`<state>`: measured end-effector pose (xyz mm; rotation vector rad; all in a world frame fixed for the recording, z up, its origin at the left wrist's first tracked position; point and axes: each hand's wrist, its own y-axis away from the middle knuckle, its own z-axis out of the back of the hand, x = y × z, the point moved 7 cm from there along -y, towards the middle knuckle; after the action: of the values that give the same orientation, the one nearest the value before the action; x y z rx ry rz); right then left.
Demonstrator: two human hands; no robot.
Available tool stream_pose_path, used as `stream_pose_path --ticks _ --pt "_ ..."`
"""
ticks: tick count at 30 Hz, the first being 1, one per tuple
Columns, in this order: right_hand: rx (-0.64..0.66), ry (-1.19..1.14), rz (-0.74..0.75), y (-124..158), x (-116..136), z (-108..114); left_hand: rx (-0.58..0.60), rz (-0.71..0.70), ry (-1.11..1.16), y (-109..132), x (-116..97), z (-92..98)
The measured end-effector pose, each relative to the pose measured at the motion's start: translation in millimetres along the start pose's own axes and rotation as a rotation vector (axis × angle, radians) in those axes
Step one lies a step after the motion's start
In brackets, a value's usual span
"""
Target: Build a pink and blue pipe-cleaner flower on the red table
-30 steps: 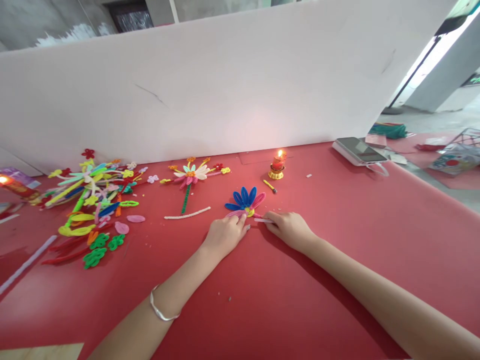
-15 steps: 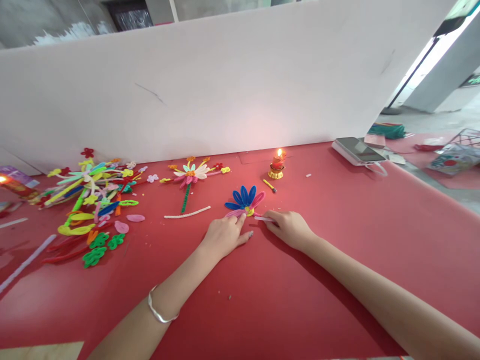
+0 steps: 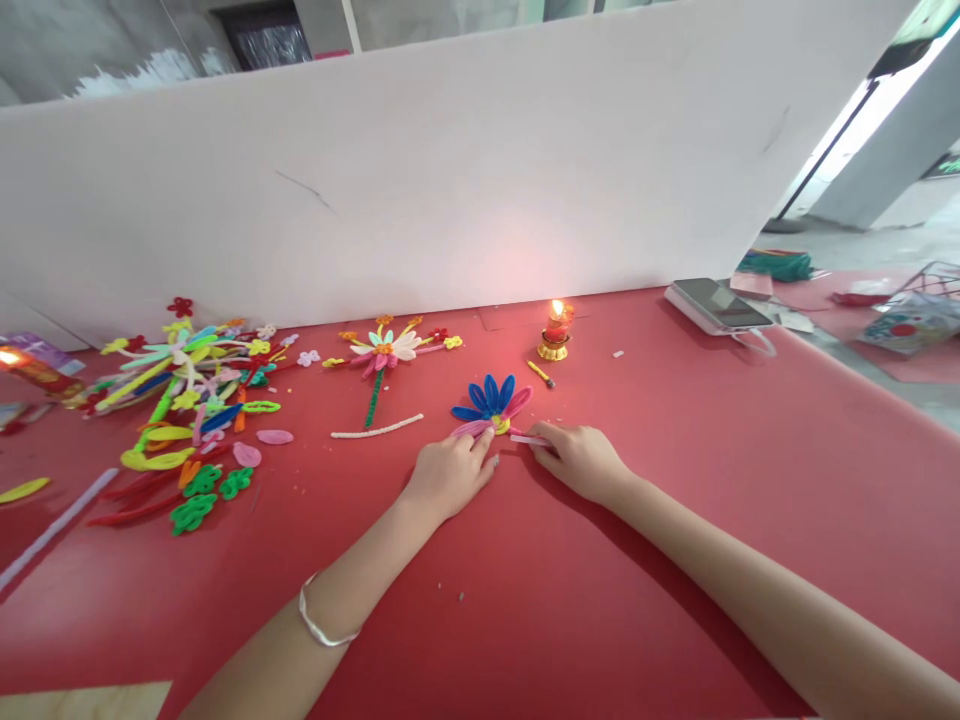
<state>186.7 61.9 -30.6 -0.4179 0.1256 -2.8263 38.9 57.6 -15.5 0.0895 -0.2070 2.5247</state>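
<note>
Blue and pink fuzzy petals around a yellow centre make up the flower on the red counter; take it as the clock's middle. From seven o'clock, the left hand presses it with an index fingertip near the yellow centre, its thumb spread apart. From four o'clock, the right hand has its grip pinching a pale strip just beside the flower. At ten lies a white-and-pink flower with a green stem; at nine, a cream strip and, farther off, a colourful pile. A lit red candle stands between one and two. Far out at two, the green marks are too small to read.
</note>
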Motion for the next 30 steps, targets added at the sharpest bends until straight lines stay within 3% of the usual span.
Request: stream_pose_path --ticks 10,14,23,26,30 --pt "-0.028 0.079 -0.054 2 -3 0 -0.223 0.045 -0.056 9 13 19.7" --pt "-0.024 0.07 -0.059 2 -3 1 -0.305 -0.02 -0.051 10 19 27.0" --pt "-0.011 0.074 -0.051 2 -1 0 -0.185 -0.136 -0.089 5 20 21.4" --pt "-0.005 0.068 -0.057 3 -2 0 -0.146 -0.058 -0.115 2 42 29.1" --pt "-0.023 0.002 -0.054 3 -3 1 -0.162 0.336 -0.235 14 117 45.3"
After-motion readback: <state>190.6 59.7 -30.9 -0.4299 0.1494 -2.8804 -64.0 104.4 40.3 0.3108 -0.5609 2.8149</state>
